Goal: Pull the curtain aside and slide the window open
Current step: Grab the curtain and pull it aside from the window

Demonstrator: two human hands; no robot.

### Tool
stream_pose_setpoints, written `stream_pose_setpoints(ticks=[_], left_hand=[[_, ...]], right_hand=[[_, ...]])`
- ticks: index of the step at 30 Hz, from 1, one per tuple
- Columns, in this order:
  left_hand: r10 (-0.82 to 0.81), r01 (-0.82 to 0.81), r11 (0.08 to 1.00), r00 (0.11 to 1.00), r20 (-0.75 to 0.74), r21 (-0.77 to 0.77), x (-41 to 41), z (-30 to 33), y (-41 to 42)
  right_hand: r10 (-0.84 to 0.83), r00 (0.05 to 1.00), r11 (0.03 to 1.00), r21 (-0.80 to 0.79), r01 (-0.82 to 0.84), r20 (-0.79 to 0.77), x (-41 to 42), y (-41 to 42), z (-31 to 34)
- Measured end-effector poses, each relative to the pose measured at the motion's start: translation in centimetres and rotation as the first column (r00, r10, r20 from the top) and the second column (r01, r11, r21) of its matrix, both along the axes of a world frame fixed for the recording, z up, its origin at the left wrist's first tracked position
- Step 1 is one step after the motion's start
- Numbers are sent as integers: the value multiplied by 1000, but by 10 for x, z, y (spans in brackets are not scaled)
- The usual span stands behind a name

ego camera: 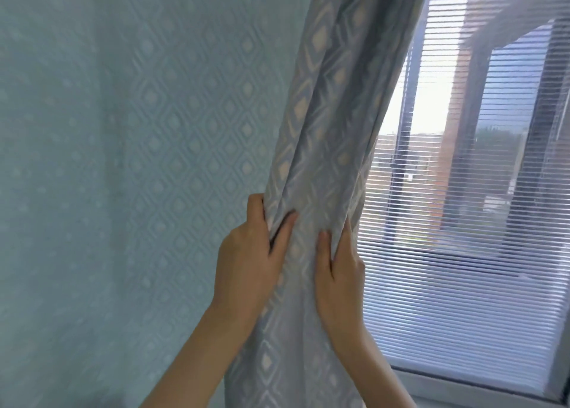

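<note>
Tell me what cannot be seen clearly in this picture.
- Window latch or handle: head view, hidden behind the blind.
- Curtain rail: cut off by the top edge.
- Fingertips of left hand and right hand: tucked into curtain folds.

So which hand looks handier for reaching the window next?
Probably the right hand: it grips the curtain edge nearest the window, with blinds right beside it. The left hand sits farther away.
</note>
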State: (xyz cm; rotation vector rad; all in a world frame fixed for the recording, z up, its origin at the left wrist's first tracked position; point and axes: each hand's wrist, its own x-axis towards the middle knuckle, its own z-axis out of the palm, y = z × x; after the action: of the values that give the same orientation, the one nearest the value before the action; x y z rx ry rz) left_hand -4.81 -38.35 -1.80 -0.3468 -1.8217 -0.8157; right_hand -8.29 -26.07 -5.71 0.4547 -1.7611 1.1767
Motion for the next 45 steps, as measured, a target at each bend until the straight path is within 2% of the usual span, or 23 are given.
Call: stream_pose_setpoints(ticks=[4,10,14,16,21,25,34,45], left_hand=[[-12,12,1000,1000,-2,-3,-21,-1,-45],[26,-26,999,1000,5,19,-46,-3,-92],[45,-45,998,999,-4,46,-61,-2,-118],[62,-61,997,998,-17,38,-70,0,-129],[91,-92,995,995,-45,-25,-91,4,-154],[115,-117,993,988,-102,-17,-102,7,-181],[153,-154,988,981,-123,5,-121,4,-262],[92,-99,994,986,-137,-40,-146,8,-369]], right_hand=[[-15,1000,1000,0,15,0,-11,-44,0],[-101,994,991,91,98,34,-23,-95,2],[-353,935,922,161,353,-29,-41,-124,-1],[-396,918,898,193,394,-33,-53,-137,-2],[-148,988,983,102,152,-48,-80,-163,-2],[-63,996,996,59,67,-67,-104,-189,-3],[-3,998,999,46,6,-60,-130,-269,-12],[-77,996,995,-65,74,-43,-143,-383,-2]])
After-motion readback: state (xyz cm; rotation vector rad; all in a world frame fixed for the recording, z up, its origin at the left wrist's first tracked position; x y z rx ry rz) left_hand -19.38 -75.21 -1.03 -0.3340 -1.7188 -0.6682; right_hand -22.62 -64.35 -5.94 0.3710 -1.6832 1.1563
